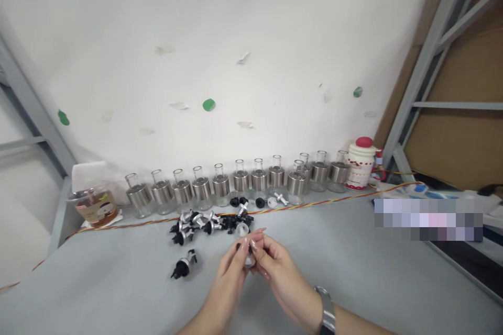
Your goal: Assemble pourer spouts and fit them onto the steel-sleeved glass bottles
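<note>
My left hand (231,272) and my right hand (283,271) meet low in the middle of the head view, just above the grey table. Both are closed, fingertips and thumbs together, around a small silver and black bottle spout piece (249,260). Fingers hide most of this piece. On the table to the left of my hands lies a single black and silver bottle spout (183,266). Beyond it is a loose pile of similar spouts (196,222) and black parts (231,222). A silver ring-shaped part (242,229) rests just past my fingertips.
Several glass bottles with steel sleeves (200,187) stand in a row along the white wall. A brown-labelled tub (96,208) sits at left, a red-capped white bottle (361,165) at right. A twisted red-yellow wire (314,203) crosses the table (118,282).
</note>
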A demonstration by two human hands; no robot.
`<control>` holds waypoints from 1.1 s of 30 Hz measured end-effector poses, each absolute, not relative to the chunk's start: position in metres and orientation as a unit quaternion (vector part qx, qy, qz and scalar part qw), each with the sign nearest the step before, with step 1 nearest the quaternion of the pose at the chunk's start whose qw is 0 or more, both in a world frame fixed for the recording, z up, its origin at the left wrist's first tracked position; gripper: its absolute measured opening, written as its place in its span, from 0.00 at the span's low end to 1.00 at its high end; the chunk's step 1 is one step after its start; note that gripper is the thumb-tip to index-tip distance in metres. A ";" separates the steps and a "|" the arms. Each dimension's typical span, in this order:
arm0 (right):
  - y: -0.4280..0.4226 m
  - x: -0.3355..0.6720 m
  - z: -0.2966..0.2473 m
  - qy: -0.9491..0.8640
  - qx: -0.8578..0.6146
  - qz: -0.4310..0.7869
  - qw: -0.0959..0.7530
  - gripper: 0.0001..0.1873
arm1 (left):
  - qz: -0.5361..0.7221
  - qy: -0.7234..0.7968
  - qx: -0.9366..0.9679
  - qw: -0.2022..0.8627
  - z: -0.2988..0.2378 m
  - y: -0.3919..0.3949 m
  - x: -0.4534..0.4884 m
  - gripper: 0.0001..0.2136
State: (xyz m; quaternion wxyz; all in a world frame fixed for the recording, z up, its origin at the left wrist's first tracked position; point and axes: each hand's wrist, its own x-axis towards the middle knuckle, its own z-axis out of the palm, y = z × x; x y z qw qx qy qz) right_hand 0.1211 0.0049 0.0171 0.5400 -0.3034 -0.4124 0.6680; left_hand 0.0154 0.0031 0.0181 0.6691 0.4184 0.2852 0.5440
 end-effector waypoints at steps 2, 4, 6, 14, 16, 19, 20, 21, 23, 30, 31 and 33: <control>0.004 0.121 0.016 -0.421 -0.313 0.658 0.540 0.14 | 0.541 0.290 0.425 0.665 0.018 0.002 0.015 0.13; 0.004 0.121 0.015 -0.434 -0.323 0.646 0.538 0.14 | 0.539 0.294 0.433 0.660 0.019 0.001 0.015 0.14; 0.005 0.120 0.015 -0.444 -0.330 0.637 0.536 0.14 | 0.540 0.300 0.437 0.654 0.018 0.001 0.015 0.14; 0.002 0.119 0.020 -0.487 -0.356 0.588 0.539 0.15 | 0.560 0.318 0.449 0.620 0.020 -0.003 0.018 0.12; 0.002 0.119 0.021 -0.497 -0.356 0.578 0.540 0.17 | 0.560 0.315 0.436 0.630 0.021 -0.003 0.018 0.12; 0.001 0.120 0.021 -0.507 -0.354 0.571 0.540 0.17 | 0.561 0.306 0.413 0.649 0.022 -0.003 0.017 0.12; 0.001 0.120 0.021 -0.507 -0.351 0.573 0.540 0.17 | 0.560 0.300 0.410 0.654 0.023 -0.002 0.017 0.12; 0.001 0.120 0.020 -0.506 -0.349 0.575 0.540 0.17 | 0.559 0.296 0.408 0.658 0.023 -0.002 0.017 0.12; 0.002 0.120 0.019 -0.501 -0.343 0.583 0.540 0.16 | 0.558 0.291 0.405 0.664 0.025 -0.001 0.017 0.12; 0.004 0.119 0.016 -0.489 -0.332 0.601 0.539 0.13 | 0.539 0.278 0.391 0.693 0.028 0.002 0.014 0.15; 0.004 0.119 0.017 -0.486 -0.331 0.601 0.542 0.13 | 0.540 0.270 0.382 0.700 0.028 0.002 0.014 0.15; 0.004 0.118 0.017 -0.474 -0.331 0.602 0.551 0.13 | 0.545 0.251 0.357 0.716 0.029 0.001 0.013 0.14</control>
